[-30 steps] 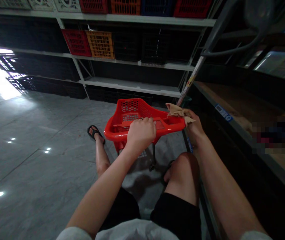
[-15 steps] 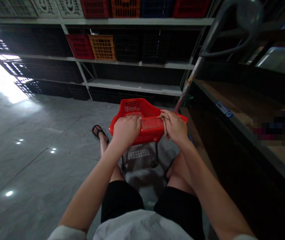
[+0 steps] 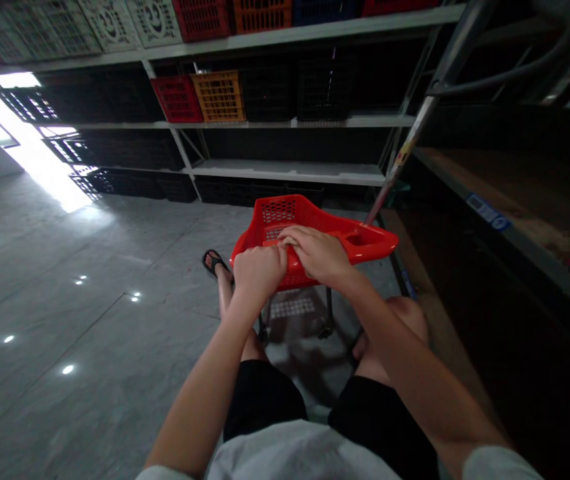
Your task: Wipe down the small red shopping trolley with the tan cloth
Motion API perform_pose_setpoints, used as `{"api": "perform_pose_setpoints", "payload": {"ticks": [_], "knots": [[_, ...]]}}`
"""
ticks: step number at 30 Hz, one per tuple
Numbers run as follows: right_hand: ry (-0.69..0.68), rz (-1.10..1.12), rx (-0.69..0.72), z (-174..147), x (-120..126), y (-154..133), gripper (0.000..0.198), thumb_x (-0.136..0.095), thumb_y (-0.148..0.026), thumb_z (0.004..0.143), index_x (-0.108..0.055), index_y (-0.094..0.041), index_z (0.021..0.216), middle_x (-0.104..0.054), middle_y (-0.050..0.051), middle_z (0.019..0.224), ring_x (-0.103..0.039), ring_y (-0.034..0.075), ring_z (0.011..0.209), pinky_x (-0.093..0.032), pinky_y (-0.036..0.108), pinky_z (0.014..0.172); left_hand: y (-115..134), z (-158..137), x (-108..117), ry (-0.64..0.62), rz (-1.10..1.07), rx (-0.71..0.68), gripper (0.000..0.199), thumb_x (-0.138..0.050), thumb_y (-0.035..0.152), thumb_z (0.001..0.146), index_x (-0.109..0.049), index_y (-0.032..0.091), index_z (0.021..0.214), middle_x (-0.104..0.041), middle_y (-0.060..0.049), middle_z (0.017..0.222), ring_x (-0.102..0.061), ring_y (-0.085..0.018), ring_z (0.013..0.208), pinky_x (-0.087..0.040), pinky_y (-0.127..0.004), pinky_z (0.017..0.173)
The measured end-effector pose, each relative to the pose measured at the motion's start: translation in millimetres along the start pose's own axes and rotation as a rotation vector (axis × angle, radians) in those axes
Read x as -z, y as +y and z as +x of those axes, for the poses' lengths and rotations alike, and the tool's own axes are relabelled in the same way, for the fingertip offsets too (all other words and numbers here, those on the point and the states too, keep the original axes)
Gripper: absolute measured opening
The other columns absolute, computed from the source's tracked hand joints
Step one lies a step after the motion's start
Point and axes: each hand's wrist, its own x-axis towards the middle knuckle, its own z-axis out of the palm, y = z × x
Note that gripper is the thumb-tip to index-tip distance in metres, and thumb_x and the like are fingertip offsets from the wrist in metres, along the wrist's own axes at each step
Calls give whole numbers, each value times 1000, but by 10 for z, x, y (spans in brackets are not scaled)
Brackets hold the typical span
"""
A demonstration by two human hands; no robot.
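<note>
The red plastic shopping cart [image 3: 372, 247] stands between my legs, with a perforated basket and dark legs on casters. My left hand [image 3: 261, 270] is closed around the left part of its handle, thumb toward the middle. My right hand [image 3: 317, 253] lies over the middle of the same handle, right beside the left thumb. Its fingers are bent and pressed together near that thumb. Whatever they pinch, if anything, is hidden. On the handle's right side the red surface lies bare.
Ahead, a white metal rack [image 3: 285, 175] carries crates, among them a yellow crate [image 3: 219, 97] and a red crate [image 3: 178, 99]. A slanted metal pole [image 3: 405, 153] rises behind the cart's right side. A low wooden shelf [image 3: 539, 180] runs along the right.
My right hand has slid left along the handle, up to my left hand, baring the handle's right end. My left hand keeps its hold. The view has shifted and tilted slightly.
</note>
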Motion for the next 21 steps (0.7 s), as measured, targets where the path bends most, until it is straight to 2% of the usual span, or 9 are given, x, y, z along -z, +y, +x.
{"api": "perform_pose_setpoints", "payload": {"ticks": [3,5,7,10,13,18,21], "knots": [[140,13,130,-247,-62,-3,39,-40,-19,103,-67,-24,131,-67,5,141,-58,21,137,-45,42,116,7,-1,-20,10,-1,-8,57,-27,30,103,-81,13,93,-77,-19,83,-77,-34,81,-54,-40,68],[233,-28,191,-457,-89,78,43,-38,-19,104,-62,-23,139,-62,6,147,-51,21,144,-40,45,121,15,1,-28,17,-6,8,61,-25,32,104,-81,12,91,-77,-19,82,-77,-34,80,-54,-40,68],[304,-60,193,-667,-74,264,45,-39,-19,103,-60,-24,142,-61,6,149,-48,23,147,-39,48,122,20,1,-27,23,-12,16,63,-23,33,104,-80,11,89,-77,-19,82,-77,-34,80,-54,-40,67],[400,-66,110,-908,44,723,44,-43,-20,99,-62,-27,139,-62,6,147,-51,26,144,-41,53,120,26,-12,-11,30,-17,7,62,-24,33,105,-80,11,90,-78,-20,83,-77,-34,82,-54,-39,67],[482,-78,5,-981,199,1235,38,-48,-25,95,-70,-28,126,-69,7,136,-58,27,134,-42,55,118,107,-38,-3,24,-32,1,63,-22,35,106,-78,10,92,-77,-19,83,-77,-34,81,-54,-38,66],[627,-12,-162,-760,281,1817,31,-48,-32,90,-76,-24,102,-75,10,112,-61,31,122,-42,59,113,553,-109,-35,47,-132,2,58,-18,33,109,-71,12,103,-77,-17,89,-77,-31,80,-54,-35,64],[687,87,-260,-640,283,1971,31,-48,-34,87,-75,-23,97,-74,12,110,-60,31,122,-41,60,114,738,-167,26,16,-186,-142,50,-21,32,109,-67,11,107,-76,-17,95,-76,-29,83,-53,-33,64]]}}
